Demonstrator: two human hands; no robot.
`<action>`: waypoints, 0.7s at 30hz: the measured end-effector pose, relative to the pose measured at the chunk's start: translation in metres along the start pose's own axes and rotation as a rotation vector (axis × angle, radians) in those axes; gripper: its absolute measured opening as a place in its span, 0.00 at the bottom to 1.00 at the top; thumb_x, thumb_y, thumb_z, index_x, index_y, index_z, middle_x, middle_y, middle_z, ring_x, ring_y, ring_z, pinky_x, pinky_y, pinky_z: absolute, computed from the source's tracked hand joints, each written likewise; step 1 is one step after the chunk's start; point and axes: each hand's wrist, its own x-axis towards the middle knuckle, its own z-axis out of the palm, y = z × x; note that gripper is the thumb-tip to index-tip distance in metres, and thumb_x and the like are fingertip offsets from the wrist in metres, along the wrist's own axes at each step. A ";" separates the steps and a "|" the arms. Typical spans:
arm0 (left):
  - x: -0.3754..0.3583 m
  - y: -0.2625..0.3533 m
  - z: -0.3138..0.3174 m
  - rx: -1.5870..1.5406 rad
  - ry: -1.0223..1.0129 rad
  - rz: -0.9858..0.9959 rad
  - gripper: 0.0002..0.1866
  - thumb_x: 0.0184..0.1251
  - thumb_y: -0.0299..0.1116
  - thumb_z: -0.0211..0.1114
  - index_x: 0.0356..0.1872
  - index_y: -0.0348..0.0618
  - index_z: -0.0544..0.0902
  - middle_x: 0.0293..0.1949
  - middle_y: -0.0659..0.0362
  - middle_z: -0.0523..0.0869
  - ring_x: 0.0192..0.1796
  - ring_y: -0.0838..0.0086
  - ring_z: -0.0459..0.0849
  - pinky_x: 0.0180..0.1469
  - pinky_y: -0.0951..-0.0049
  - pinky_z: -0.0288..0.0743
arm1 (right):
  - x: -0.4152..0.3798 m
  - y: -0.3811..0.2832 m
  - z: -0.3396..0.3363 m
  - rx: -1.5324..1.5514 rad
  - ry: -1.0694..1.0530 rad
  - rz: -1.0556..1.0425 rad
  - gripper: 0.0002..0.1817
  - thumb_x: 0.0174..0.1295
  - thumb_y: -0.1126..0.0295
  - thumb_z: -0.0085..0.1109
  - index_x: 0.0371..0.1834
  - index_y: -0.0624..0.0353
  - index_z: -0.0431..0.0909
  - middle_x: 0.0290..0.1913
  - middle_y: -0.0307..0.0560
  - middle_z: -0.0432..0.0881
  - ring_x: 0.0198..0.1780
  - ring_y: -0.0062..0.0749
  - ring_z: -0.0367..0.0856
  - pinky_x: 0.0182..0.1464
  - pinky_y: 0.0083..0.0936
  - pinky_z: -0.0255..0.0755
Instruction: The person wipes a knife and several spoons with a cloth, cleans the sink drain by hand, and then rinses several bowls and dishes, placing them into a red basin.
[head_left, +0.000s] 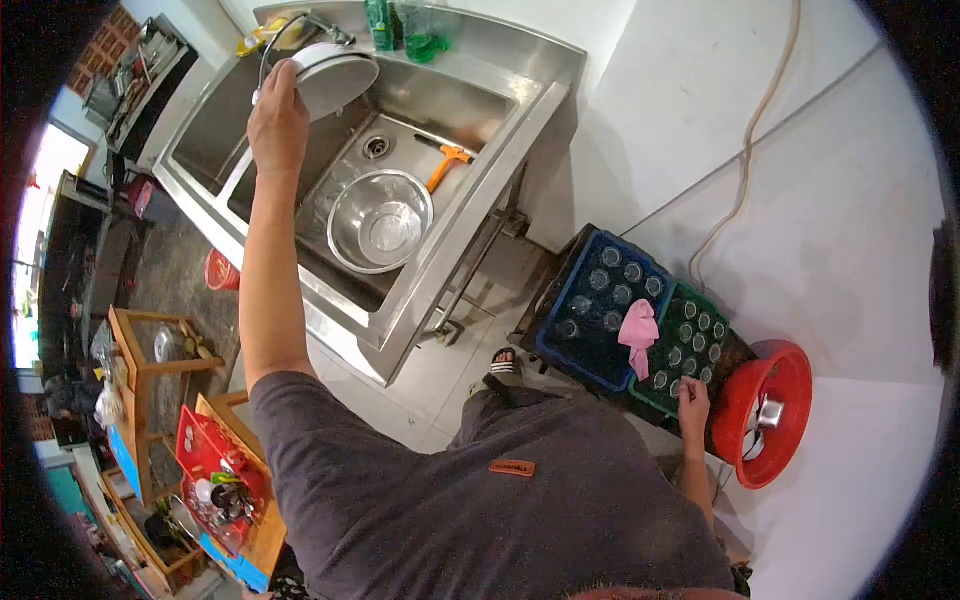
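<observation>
At the upper left, my left hand (279, 128) grips the edge of a white plate (342, 88), which is tilted over the steel sink (330, 180); a dark line shows along its rim. Below it, a steel bowl (381, 222) sits in the basin beside an orange-handled tool (447, 165). My right hand (692, 396) is at the near edge of a green tray (655, 398) holding several upturned glasses (688, 333). Its fingers are pinched together, and whatever lies between them cannot be made out. A pink cloth (638, 338) lies across the green tray and a blue tray (590, 330).
Several glasses also stand in the blue tray. A red tub (797, 430) with a metal item inside is at the right. Green bottles (420, 42) stand behind the sink by the faucet (335, 35). To the left are a red basket (208, 445) of utensils and a wooden table (150, 368).
</observation>
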 end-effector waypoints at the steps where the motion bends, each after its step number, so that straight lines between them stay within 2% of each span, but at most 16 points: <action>1: 0.005 0.004 -0.005 -0.027 0.031 0.001 0.15 0.65 0.24 0.58 0.53 0.46 0.75 0.55 0.55 0.83 0.54 0.55 0.83 0.51 0.59 0.80 | 0.002 -0.006 0.000 0.031 -0.010 0.017 0.10 0.67 0.71 0.58 0.48 0.61 0.81 0.43 0.49 0.82 0.44 0.37 0.82 0.46 0.30 0.75; 5: 0.009 0.004 0.001 -0.106 0.107 -0.131 0.16 0.66 0.26 0.60 0.54 0.50 0.79 0.50 0.51 0.85 0.49 0.52 0.85 0.50 0.57 0.80 | 0.005 -0.013 0.003 0.074 0.020 -0.035 0.10 0.67 0.71 0.58 0.48 0.61 0.82 0.43 0.47 0.82 0.44 0.32 0.82 0.47 0.26 0.74; 6: 0.005 -0.006 0.007 -0.148 0.013 -0.293 0.15 0.67 0.29 0.60 0.54 0.51 0.81 0.48 0.50 0.86 0.48 0.53 0.86 0.49 0.59 0.80 | 0.004 -0.016 0.003 0.129 0.041 0.000 0.11 0.66 0.72 0.58 0.48 0.61 0.82 0.41 0.45 0.82 0.43 0.30 0.81 0.48 0.24 0.73; 7: 0.004 0.000 0.007 -0.221 0.088 -0.304 0.14 0.68 0.30 0.60 0.54 0.45 0.81 0.43 0.48 0.87 0.47 0.54 0.87 0.50 0.63 0.80 | 0.003 -0.024 -0.001 0.119 0.038 -0.018 0.10 0.66 0.71 0.58 0.48 0.61 0.82 0.42 0.46 0.82 0.44 0.31 0.81 0.48 0.25 0.74; 8: -0.005 -0.019 0.023 -0.134 0.176 -0.111 0.15 0.67 0.29 0.62 0.54 0.39 0.81 0.43 0.49 0.88 0.48 0.60 0.87 0.51 0.66 0.79 | 0.001 -0.032 -0.008 0.103 0.049 -0.023 0.10 0.67 0.71 0.58 0.48 0.61 0.83 0.43 0.46 0.83 0.44 0.31 0.82 0.47 0.25 0.74; 9: -0.013 -0.007 0.015 -0.289 -0.001 -0.385 0.21 0.65 0.28 0.65 0.59 0.36 0.77 0.53 0.46 0.84 0.52 0.60 0.85 0.54 0.63 0.80 | -0.001 -0.035 -0.011 0.177 0.041 0.038 0.10 0.67 0.71 0.58 0.48 0.61 0.83 0.44 0.46 0.83 0.45 0.31 0.82 0.48 0.25 0.74; 10: -0.025 -0.019 0.030 -0.603 -0.016 -0.514 0.29 0.63 0.28 0.67 0.66 0.39 0.71 0.62 0.42 0.78 0.56 0.58 0.83 0.56 0.59 0.80 | -0.003 -0.043 -0.015 0.224 0.044 0.072 0.10 0.67 0.70 0.59 0.48 0.61 0.83 0.44 0.46 0.83 0.46 0.30 0.83 0.50 0.25 0.75; 11: -0.032 -0.039 0.047 -0.611 -0.105 -0.585 0.34 0.62 0.29 0.68 0.70 0.38 0.65 0.63 0.38 0.76 0.58 0.52 0.81 0.60 0.55 0.78 | -0.007 -0.047 -0.021 0.217 0.051 0.066 0.11 0.67 0.68 0.60 0.49 0.62 0.82 0.44 0.46 0.84 0.46 0.28 0.83 0.50 0.24 0.76; 12: -0.049 -0.073 0.081 -0.823 -0.070 -0.639 0.30 0.64 0.30 0.67 0.67 0.34 0.69 0.61 0.40 0.77 0.57 0.54 0.80 0.61 0.54 0.76 | -0.007 -0.034 -0.016 0.352 0.026 0.069 0.13 0.68 0.67 0.61 0.50 0.63 0.81 0.44 0.46 0.84 0.44 0.27 0.84 0.48 0.24 0.78; 13: -0.035 -0.003 0.043 -0.595 -0.099 -0.566 0.27 0.65 0.32 0.67 0.63 0.32 0.73 0.62 0.40 0.77 0.59 0.53 0.79 0.62 0.53 0.74 | -0.005 -0.037 -0.018 0.445 -0.041 0.146 0.13 0.68 0.67 0.60 0.50 0.63 0.82 0.45 0.45 0.85 0.43 0.27 0.84 0.47 0.24 0.79; 14: -0.039 0.021 0.038 -0.684 -0.086 -0.589 0.26 0.67 0.35 0.67 0.62 0.32 0.75 0.63 0.41 0.76 0.60 0.54 0.79 0.61 0.54 0.74 | -0.007 -0.058 -0.030 0.678 -0.126 0.295 0.13 0.69 0.66 0.59 0.51 0.63 0.81 0.44 0.45 0.85 0.43 0.26 0.84 0.47 0.25 0.79; 15: -0.037 0.049 0.031 -0.925 -0.123 -0.642 0.28 0.67 0.37 0.68 0.64 0.32 0.74 0.64 0.42 0.76 0.61 0.55 0.79 0.62 0.54 0.73 | -0.005 -0.082 -0.046 0.620 -0.193 0.361 0.15 0.71 0.64 0.57 0.52 0.62 0.81 0.44 0.45 0.85 0.44 0.25 0.84 0.47 0.25 0.79; 16: -0.034 0.096 0.008 -0.849 -0.160 -0.648 0.29 0.68 0.39 0.68 0.65 0.32 0.73 0.63 0.44 0.78 0.61 0.57 0.78 0.62 0.55 0.74 | -0.004 -0.087 -0.048 0.799 -0.248 0.335 0.17 0.72 0.61 0.56 0.54 0.63 0.79 0.45 0.45 0.85 0.46 0.27 0.84 0.48 0.26 0.80; 17: -0.039 0.110 0.017 -0.870 -0.215 -0.773 0.30 0.68 0.40 0.68 0.65 0.32 0.73 0.63 0.45 0.77 0.61 0.57 0.78 0.62 0.56 0.74 | -0.002 -0.095 -0.047 0.958 -0.276 0.383 0.18 0.72 0.60 0.54 0.54 0.64 0.78 0.46 0.47 0.84 0.46 0.29 0.84 0.48 0.27 0.80; 20: -0.047 0.196 0.004 -1.083 -0.314 -0.640 0.30 0.70 0.39 0.67 0.66 0.33 0.71 0.63 0.45 0.77 0.61 0.58 0.79 0.61 0.58 0.75 | 0.005 -0.118 -0.058 1.300 -0.470 0.380 0.22 0.74 0.54 0.51 0.56 0.65 0.74 0.46 0.50 0.82 0.43 0.37 0.86 0.45 0.33 0.83; 21: -0.049 0.231 -0.007 -1.092 -0.321 -0.626 0.30 0.70 0.39 0.67 0.66 0.33 0.71 0.63 0.45 0.77 0.61 0.58 0.79 0.61 0.58 0.75 | 0.010 -0.125 -0.059 1.375 -0.547 0.426 0.26 0.73 0.49 0.49 0.56 0.65 0.72 0.47 0.53 0.81 0.45 0.42 0.85 0.47 0.38 0.82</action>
